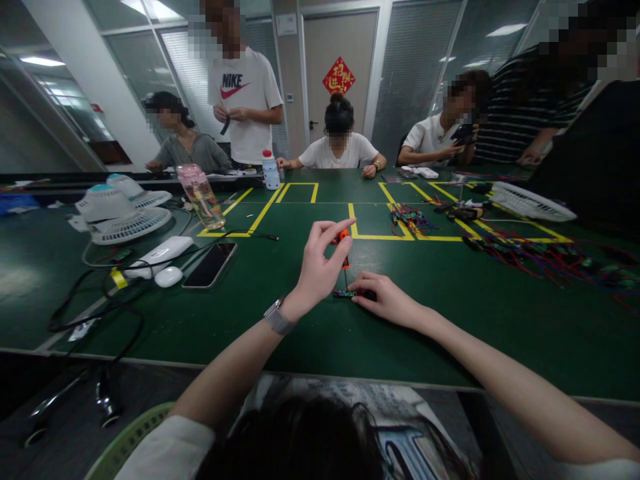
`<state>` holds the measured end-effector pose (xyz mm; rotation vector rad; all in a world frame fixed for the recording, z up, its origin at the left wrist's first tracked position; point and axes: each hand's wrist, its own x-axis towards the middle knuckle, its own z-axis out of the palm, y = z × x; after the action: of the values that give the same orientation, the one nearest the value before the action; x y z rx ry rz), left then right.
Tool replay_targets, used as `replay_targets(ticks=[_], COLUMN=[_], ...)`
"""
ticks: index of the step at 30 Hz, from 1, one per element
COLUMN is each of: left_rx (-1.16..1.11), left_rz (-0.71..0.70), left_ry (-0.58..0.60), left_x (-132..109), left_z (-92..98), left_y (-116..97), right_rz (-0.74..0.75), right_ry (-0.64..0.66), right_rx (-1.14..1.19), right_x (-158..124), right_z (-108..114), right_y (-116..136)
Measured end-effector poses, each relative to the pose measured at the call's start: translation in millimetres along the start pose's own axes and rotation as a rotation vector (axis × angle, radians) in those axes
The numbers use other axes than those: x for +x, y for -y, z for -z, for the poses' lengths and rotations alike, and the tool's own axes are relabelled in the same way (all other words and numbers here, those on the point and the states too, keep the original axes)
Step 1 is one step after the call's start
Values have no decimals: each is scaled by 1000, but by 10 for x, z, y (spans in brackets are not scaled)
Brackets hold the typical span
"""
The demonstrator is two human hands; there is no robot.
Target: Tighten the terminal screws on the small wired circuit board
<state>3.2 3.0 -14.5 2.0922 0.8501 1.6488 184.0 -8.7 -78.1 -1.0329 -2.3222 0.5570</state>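
My left hand [324, 263] is closed around the orange handle of a screwdriver [345, 259], held upright with its shaft pointing down. The shaft's lower end meets a small green circuit board [344, 293] lying on the table. From the right, my right hand [383, 299] pinches the board's right end between thumb and fingers, which hide part of it. A dark piece shows beneath the right hand's fingers; what it is I cannot make out.
On the left are white fans [125, 213], a pink-lided bottle [200, 200], a phone [210, 265], a white mouse [169, 277] and black cables. Wired circuit boards [525, 253] lie at right beside a white fan grille [533, 201]. Several people sit or stand around the table.
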Motion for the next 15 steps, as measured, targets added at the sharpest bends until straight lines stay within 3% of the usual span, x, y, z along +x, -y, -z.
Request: replay_targets(ticks=[4,9,15], left_rx=[-65,46,-116], left_rz=[8,3,25], left_ry=[28,-23,43], left_x=[9,9,3], left_z=[2,12,-8], left_y=[2,-15,7], right_rz=[-3,2,13], right_ry=[-1,-2,-7], right_rx=[11,-5,8], right_x=[-1,-2,-2], right_z=[4,8,13], right_y=[0,2,6])
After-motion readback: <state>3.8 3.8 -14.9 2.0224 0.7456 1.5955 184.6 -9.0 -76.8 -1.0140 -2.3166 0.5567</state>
